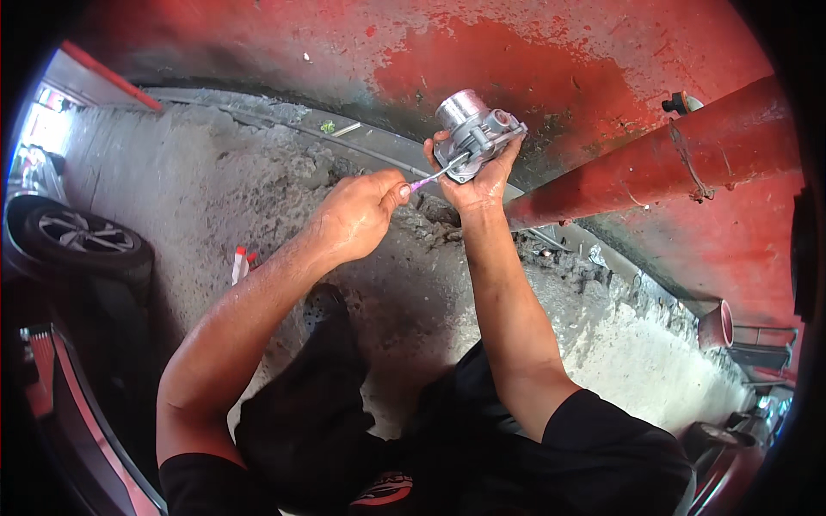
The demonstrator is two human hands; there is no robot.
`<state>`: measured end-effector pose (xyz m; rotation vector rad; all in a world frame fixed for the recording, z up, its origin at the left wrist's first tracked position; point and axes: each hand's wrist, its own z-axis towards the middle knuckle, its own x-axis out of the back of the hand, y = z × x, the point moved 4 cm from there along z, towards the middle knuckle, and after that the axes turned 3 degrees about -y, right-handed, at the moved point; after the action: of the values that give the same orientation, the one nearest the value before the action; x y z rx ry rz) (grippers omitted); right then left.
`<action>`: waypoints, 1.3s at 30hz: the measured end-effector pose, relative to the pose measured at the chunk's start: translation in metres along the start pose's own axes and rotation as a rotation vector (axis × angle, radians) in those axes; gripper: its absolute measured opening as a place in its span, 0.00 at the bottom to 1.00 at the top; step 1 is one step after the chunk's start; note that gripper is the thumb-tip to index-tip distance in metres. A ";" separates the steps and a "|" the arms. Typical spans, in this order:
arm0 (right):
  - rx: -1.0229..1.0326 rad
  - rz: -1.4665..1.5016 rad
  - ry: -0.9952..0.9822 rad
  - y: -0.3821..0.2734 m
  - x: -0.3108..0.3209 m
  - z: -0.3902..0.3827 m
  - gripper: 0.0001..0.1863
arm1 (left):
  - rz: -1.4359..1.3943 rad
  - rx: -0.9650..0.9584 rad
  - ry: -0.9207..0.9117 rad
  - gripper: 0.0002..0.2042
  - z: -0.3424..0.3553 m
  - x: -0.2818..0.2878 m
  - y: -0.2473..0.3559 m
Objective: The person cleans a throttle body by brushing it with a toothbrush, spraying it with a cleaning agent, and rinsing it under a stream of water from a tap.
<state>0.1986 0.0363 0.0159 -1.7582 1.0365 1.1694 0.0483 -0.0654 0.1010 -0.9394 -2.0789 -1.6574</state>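
My right hand (483,182) holds up a silver metal throttle body (469,120), its round barrel pointing up and away from me. The fingers wrap under and round its flange. From the left, my left hand (360,212) is closed round a slim stick-like tool (422,183) with a purple handle and a pale, thin shaft. The shaft's far end reaches the flange side of the throttle body. Whether that tip is a brush or a blade is too small to tell.
A thick red pipe (628,163) slants down along the red wall (508,64) to the right. On rough concrete ground (215,185) stands a white bottle with a red top (242,262). A car wheel (82,236) is at the left, a red tube-like container (716,325) at the right.
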 end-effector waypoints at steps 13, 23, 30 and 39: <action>0.113 -0.383 0.127 -0.018 0.034 0.008 0.40 | 0.542 -0.340 0.231 0.09 0.036 -0.036 -0.031; 0.097 -0.371 0.018 -0.012 0.039 0.014 0.42 | -0.849 0.300 -0.604 0.12 0.021 -0.060 -0.044; 0.138 -0.327 0.118 -0.015 0.044 0.013 0.39 | 0.176 -0.184 0.283 0.11 0.008 -0.055 -0.042; 0.070 -0.272 0.057 -0.009 0.042 0.013 0.41 | -1.016 0.230 -0.462 0.19 0.027 -0.066 -0.047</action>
<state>0.2134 0.0429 -0.0256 -1.8196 0.8283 0.9089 0.0698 -0.0648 0.0183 -0.1386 -3.3218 -1.5838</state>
